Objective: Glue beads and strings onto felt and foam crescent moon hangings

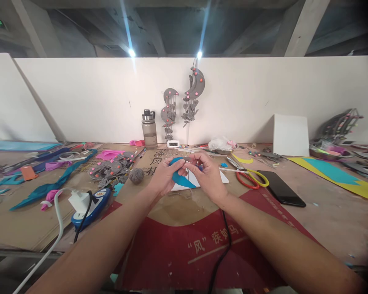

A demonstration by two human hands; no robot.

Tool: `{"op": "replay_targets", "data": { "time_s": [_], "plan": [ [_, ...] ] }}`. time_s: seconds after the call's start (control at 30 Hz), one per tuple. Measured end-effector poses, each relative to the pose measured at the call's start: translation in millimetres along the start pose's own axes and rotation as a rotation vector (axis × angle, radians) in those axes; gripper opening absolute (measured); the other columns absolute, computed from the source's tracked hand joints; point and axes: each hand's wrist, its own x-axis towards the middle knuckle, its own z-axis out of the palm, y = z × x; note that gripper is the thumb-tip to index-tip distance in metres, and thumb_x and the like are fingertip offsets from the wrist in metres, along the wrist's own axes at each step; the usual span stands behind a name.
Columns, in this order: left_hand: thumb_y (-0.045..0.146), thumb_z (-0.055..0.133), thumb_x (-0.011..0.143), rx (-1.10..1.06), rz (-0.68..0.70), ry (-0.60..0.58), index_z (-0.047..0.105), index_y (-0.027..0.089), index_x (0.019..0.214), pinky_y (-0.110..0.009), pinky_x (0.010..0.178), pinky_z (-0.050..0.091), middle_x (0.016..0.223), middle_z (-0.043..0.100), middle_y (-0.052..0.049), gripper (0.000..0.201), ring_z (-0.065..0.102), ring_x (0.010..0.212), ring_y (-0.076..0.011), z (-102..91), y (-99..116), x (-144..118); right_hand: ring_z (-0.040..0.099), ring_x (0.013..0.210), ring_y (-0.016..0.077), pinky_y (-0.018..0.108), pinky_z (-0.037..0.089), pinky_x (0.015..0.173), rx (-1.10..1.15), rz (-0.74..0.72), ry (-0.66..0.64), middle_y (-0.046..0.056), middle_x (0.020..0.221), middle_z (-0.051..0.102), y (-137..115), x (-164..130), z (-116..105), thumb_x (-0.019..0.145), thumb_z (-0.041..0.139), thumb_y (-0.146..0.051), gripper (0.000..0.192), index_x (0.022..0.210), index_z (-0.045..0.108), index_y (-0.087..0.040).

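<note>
Over the middle of the worktable, my left hand [162,176] is closed on a blue crescent-shaped cutout [183,180], with the thumb on its face. Close beside it, my right hand [211,179] has thumb and fingertips pinched together; whatever lies between them is too small to make out. Beneath both hands lies a white sheet [222,177], partly covered by them. Just right of the right hand rest scissors [248,179] with one red and one yellow handle. A ball of grey yarn [136,176] sits left of my left hand.
A black phone [282,190] lies to the right. On the left are a blue power strip [92,210] with cables and grey crescent pieces [110,167]. A water bottle [149,130] stands by the white partition [95,98], where grey crescent mobiles [196,85] hang. Red printed cardboard [171,249] covers the front.
</note>
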Motion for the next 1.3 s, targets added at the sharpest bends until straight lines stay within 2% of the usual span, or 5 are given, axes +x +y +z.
{"op": "replay_targets", "data": {
  "time_s": [0.2, 0.47, 0.73, 0.93, 1.3],
  "plan": [
    [0.031, 0.08, 0.069, -0.238, -0.181, 0.026, 0.058, 0.013, 0.068, -0.019, 0.053, 0.04, 0.061, 0.047, 0.004, 0.029, 0.038, 0.052, -0.0038, 3.6, -0.9, 1.6, 0.059, 0.082, 0.0146, 0.03, 0.049, 0.08, 0.166, -0.002, -0.029, 0.002, 0.092, 0.062, 2.1, -0.3, 0.1, 0.085, 0.063, -0.031, 0.031, 0.115, 0.06, -0.025],
    [0.023, 0.079, 0.071, -0.311, -0.242, -0.015, 0.061, 0.011, 0.071, -0.018, 0.05, 0.04, 0.062, 0.05, 0.004, 0.022, 0.037, 0.049, -0.0021, 4.2, -6.6, -1.7, 0.059, 0.077, 0.0154, 0.03, 0.049, 0.075, 0.159, 0.026, -0.029, 0.002, 0.083, 0.066, 1.9, -0.9, -1.8, 0.084, 0.065, -0.034, 0.016, 0.095, 0.068, -0.023],
    [0.022, 0.076, 0.075, -0.339, -0.238, -0.02, 0.061, 0.009, 0.069, -0.017, 0.05, 0.04, 0.06, 0.05, 0.004, 0.021, 0.038, 0.048, -0.0015, 4.5, -11.3, -1.2, 0.059, 0.066, 0.0135, 0.028, 0.05, 0.066, 0.295, 0.134, -0.032, -0.001, 0.07, 0.062, 6.9, -0.3, 4.0, 0.078, 0.071, -0.035, 0.02, 0.092, 0.067, -0.021],
    [0.025, 0.075, 0.076, -0.323, -0.187, 0.004, 0.062, 0.01, 0.067, -0.018, 0.053, 0.043, 0.057, 0.047, 0.003, 0.022, 0.04, 0.051, -0.0036, 7.3, -13.2, -1.6, 0.062, 0.066, 0.0121, 0.025, 0.051, 0.056, 0.447, 0.142, -0.076, -0.002, 0.082, 0.058, 5.6, -3.4, 3.0, 0.083, 0.065, -0.039, 0.03, 0.11, 0.061, -0.026],
    [0.028, 0.079, 0.072, -0.323, -0.23, -0.003, 0.061, 0.009, 0.062, -0.018, 0.052, 0.042, 0.057, 0.045, 0.003, 0.027, 0.038, 0.051, -0.0033, 13.3, -13.1, -6.3, 0.062, 0.062, 0.0125, 0.025, 0.051, 0.055, 0.418, 0.147, 0.002, -0.003, 0.067, 0.063, 5.6, -5.7, 4.4, 0.082, 0.067, -0.035, 0.016, 0.088, 0.061, -0.022]
  ]
}}
